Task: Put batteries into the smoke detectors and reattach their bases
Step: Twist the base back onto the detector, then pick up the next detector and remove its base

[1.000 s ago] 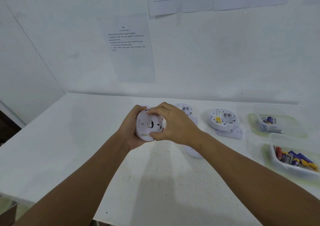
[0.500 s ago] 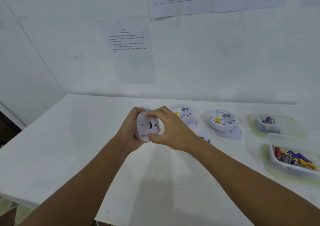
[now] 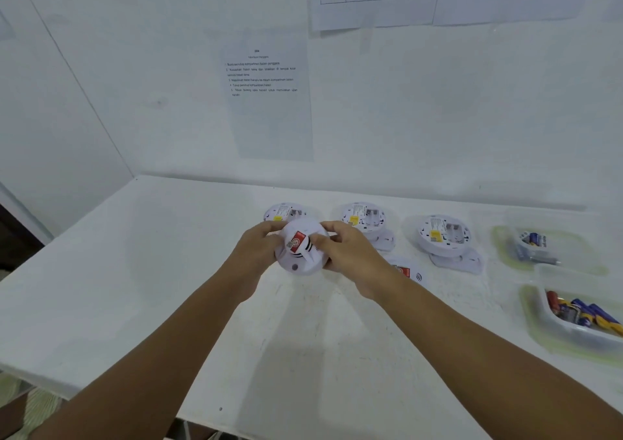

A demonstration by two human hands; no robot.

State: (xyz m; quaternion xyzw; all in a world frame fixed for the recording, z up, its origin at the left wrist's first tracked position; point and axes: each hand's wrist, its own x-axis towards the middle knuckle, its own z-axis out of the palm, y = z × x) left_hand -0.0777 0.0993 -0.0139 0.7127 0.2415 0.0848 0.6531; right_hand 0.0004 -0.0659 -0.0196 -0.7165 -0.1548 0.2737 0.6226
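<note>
Both my hands hold one white smoke detector [image 3: 301, 250] above the middle of the table, its front with a red label turned up toward me. My left hand [image 3: 253, 252] grips its left rim and my right hand [image 3: 350, 250] grips its right rim. Three more detectors lie open side up behind: one [image 3: 285, 211] just beyond my hands, one [image 3: 363, 217] to its right, one [image 3: 443, 233] farther right, the last two resting on loose bases. Another detector [image 3: 406, 271] with a red label lies partly hidden behind my right wrist.
Two clear tubs stand at the right: the far one [image 3: 536, 244] with a few batteries, the near one [image 3: 573, 314] with several batteries. The white table [image 3: 135, 271] meets the wall behind, where printed sheets [image 3: 269, 102] hang. The table's front edge runs at lower left.
The detector in my hands has been turned over: its base side faced me before, its labelled front faces me now. My hands moved slightly forward and right.
</note>
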